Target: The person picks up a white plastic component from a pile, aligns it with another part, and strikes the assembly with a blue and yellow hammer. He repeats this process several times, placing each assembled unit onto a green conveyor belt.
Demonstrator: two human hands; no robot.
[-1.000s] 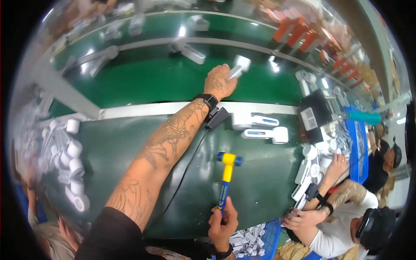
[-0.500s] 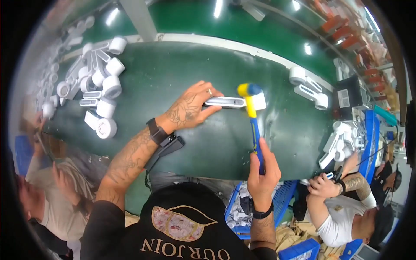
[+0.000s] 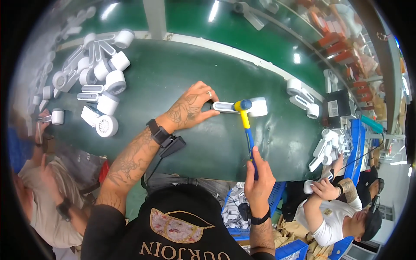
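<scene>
The green worktable spans widest; next, the left hand pinches a handle's end from nine o'clock, and the right hand wraps a yellow-and-blue mallet at five o'clock. Smaller, the white device sits toward three o'clock of the worktable's middle. It looks light, stiff, smooth, perhaps crackable at its broad head; the slim handle should grip best.
</scene>
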